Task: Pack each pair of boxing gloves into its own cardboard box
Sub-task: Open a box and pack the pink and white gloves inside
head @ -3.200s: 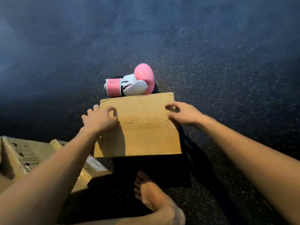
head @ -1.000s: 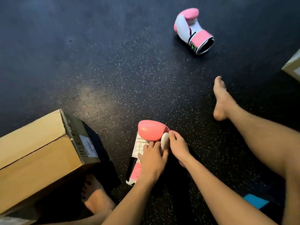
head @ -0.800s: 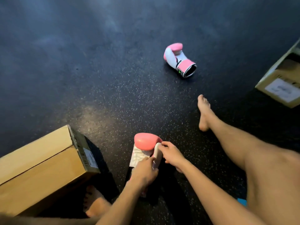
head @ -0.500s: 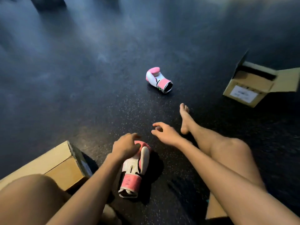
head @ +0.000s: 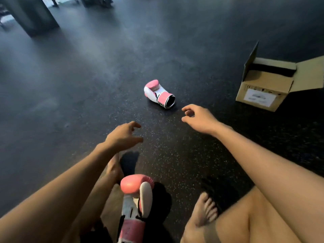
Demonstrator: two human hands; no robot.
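Left hand (head: 122, 135) has released the near glove (head: 135, 200); both hands reach forward.

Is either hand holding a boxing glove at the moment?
No: the left hand and right hand are both empty; the far glove lies untouched.

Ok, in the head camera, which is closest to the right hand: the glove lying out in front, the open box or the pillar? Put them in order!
Starting from the right hand:
1. Glove lying ahead, just in front, a little to the left.
2. Open cardboard box, off to the right.
3. Pillar, far back on the left.
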